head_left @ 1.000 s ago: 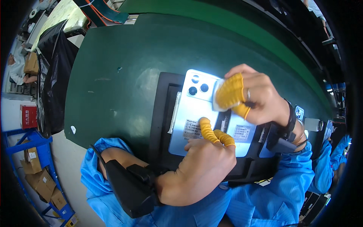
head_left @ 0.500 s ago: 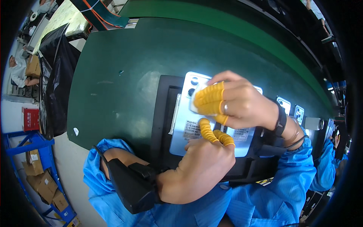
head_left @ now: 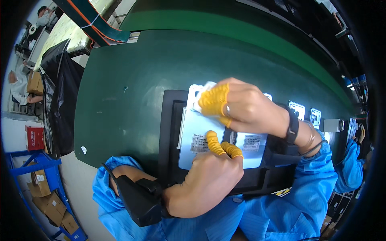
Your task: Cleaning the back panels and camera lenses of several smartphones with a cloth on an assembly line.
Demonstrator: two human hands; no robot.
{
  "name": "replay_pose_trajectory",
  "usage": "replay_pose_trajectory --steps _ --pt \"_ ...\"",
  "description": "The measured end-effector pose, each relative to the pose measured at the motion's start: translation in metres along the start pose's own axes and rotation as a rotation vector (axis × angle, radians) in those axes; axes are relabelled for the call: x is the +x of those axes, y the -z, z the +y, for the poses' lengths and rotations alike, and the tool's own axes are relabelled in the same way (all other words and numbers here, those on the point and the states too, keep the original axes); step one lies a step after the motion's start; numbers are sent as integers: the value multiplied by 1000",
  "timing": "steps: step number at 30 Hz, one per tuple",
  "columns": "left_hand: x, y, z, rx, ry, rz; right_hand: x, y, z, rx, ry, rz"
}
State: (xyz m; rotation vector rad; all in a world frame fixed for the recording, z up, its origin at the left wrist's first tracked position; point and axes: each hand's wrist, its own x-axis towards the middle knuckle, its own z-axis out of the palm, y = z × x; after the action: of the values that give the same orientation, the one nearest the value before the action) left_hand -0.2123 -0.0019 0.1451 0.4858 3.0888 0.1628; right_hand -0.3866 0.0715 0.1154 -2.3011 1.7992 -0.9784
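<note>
A light blue smartphone (head_left: 189, 126) lies back side up in a black tray (head_left: 167, 132), a printed label on its lower half. My left hand (head_left: 207, 178), with yellow cots on its curled fingers, grips the phone at its lower right. With similar yellow cots, my right hand (head_left: 249, 106) pinches a white cloth (head_left: 210, 85) against the phone's camera end and partly hides the lenses. A second light blue phone (head_left: 252, 150) lies to the right in the same tray, its upper part mostly behind my right hand.
Two more phones (head_left: 296, 109) lie on the green table (head_left: 120, 92) to the right, beside a pale container (head_left: 331, 125). A black plastic bag (head_left: 64, 92) hangs off the left edge. Cartons fill a blue rack (head_left: 36, 162); another person's blue sleeve (head_left: 350, 170) shows at far right.
The right hand with the cloth has shifted left and up across the phone toward its camera corner. The left hand stays on the phone. The whole view has shifted slightly.
</note>
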Motion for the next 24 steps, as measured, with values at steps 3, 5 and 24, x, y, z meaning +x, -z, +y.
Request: replay_pose_trajectory --steps 3,5,24 --pt "0 0 1 -37 -6 -34 -19 9 -11 -1 -57 -34" --pt "0 -1 1 9 -5 5 -32 15 -21 -38 -82 -8" --pt "11 0 18 275 91 -64 -295 186 -106 -716 -993 1072"
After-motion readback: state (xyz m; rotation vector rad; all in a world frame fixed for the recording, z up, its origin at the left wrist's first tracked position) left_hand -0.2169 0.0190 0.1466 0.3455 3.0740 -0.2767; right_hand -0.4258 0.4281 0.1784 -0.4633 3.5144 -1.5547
